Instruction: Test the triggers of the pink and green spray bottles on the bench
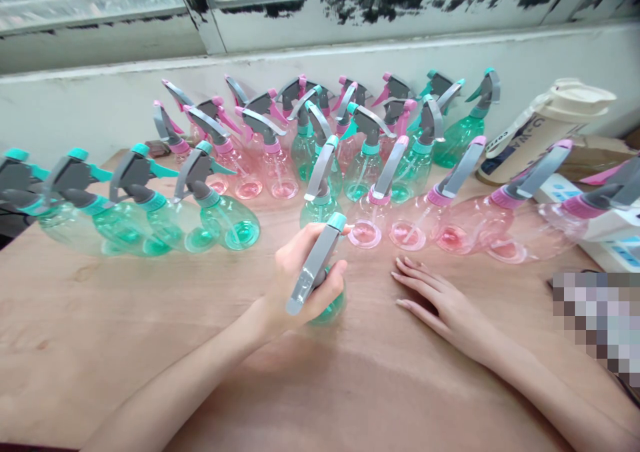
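Note:
My left hand (293,272) is closed around the neck of a green spray bottle (330,309) with a grey trigger head and a teal nozzle. Fingers and the head hide much of that bottle. Palm down on the wooden table (210,379), my right hand (440,302) lies with its fingers spread and nothing in it. Just beyond the left hand stands another green spray bottle (320,211). A pink spray bottle (367,222) is to its right, the nearest of several pink ones running right. On the left, several green spray bottles (235,222) form a row.
More pink and green spray bottles (280,172) crowd the back of the table by the wall (100,112). A cream tumbler (545,129) stands at the back right, near a cardboard box (600,159) and a white and blue box (615,245). A blurred-out patch covers the right edge.

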`<state>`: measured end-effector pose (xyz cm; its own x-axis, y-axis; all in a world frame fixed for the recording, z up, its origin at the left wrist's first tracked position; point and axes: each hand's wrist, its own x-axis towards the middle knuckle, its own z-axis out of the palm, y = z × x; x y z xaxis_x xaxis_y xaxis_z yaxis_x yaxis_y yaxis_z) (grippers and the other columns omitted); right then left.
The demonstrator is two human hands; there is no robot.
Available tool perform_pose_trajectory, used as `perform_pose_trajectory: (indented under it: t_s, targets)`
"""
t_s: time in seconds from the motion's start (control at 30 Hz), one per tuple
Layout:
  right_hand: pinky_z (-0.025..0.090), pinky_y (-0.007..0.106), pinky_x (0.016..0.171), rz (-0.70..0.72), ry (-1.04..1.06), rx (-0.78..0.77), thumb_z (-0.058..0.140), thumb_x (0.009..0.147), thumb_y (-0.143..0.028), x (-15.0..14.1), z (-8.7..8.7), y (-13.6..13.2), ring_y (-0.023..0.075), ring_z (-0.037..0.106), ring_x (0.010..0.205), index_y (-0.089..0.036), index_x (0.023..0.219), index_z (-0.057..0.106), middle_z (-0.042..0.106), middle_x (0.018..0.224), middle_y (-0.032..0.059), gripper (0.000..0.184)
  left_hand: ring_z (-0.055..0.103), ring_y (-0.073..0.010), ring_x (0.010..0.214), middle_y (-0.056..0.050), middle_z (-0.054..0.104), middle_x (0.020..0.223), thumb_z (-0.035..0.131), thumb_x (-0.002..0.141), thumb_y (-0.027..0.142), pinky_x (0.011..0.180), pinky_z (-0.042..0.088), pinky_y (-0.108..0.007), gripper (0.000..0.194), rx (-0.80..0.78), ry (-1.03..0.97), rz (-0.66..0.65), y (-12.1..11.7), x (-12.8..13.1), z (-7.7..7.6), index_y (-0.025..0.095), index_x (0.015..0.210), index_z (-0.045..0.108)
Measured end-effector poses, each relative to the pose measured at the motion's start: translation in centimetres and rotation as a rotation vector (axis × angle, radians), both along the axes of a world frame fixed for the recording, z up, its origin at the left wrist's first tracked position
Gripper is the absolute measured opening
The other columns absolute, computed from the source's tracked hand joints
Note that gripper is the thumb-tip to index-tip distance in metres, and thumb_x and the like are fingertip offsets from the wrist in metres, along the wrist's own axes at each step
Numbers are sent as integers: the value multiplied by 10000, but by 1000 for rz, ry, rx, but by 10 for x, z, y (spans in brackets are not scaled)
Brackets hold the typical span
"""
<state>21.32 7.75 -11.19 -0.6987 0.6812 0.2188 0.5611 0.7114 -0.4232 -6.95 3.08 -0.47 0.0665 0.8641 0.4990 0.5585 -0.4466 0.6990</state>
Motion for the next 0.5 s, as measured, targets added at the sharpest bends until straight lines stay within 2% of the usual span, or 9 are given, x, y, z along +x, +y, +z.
perform_pose_trajectory:
  t_s: [0.27,0.43,0.5]
  targets:
    - [343,538,1173,-3,6,-7,500,987,-377,-1,0,1,278,376,1434,-207,1405,522,458,1531,94,452,617,-157,734,-19,588,831,543,865,202,746,553,-321,301,-20,-10,-8,-2,1,0,201,1162,594]
    - [343,541,1172,-5,25,-23,516,978,-375,0,0,1,286,384,1428,-222,1408,529,471,1522,87,456,553,-128,612,7,559,759,563,843,204,731,566,-343,254,-2,-42,-3,1,1,-2,203,1094,601]
    - [345,546,1170,-8,31,-29,518,978,-372,-1,1,0,290,386,1426,-236,1417,522,471,1522,83,460,541,-130,584,16,550,707,574,835,221,679,559,-330,157,-25,-62,0,2,1,0,214,989,601]
